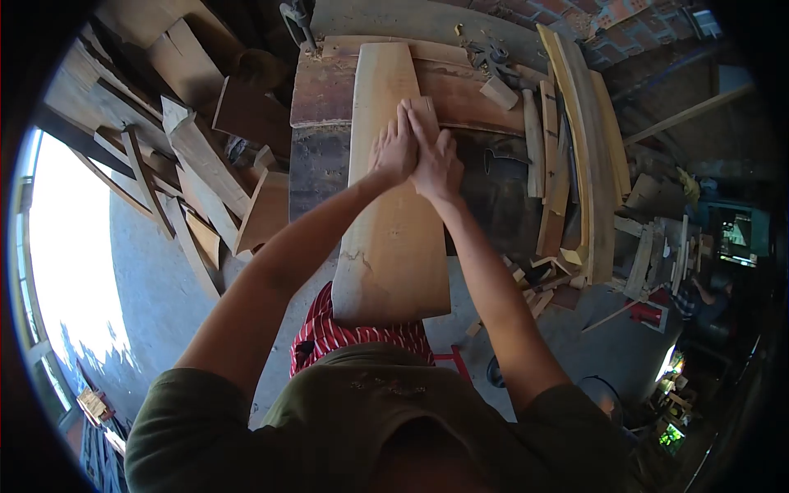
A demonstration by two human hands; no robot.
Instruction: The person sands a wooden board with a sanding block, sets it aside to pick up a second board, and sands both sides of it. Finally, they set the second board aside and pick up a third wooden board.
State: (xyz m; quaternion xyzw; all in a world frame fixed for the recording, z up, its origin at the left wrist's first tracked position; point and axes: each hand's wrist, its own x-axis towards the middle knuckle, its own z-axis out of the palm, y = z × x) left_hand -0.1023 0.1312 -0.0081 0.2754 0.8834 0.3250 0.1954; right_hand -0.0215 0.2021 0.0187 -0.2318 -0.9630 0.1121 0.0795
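Observation:
A long pale board [394, 238] lies lengthwise on the workbench, its near end reaching over the person's lap. Both of my hands are together on its upper half. My left hand [396, 152] and my right hand [437, 164] press side by side, fingers closed over a small wooden block [425, 108]. Only the block's far edge shows; the rest is hidden under the fingers.
The dark workbench [316, 168] has a clamp [297, 20] at its far left corner. A loose block [499, 93] and long curved boards [588, 156] are on the right. Stacked planks [205, 156] lean at left. Offcuts [542, 287] lie lower right. A person [711, 300] is far right.

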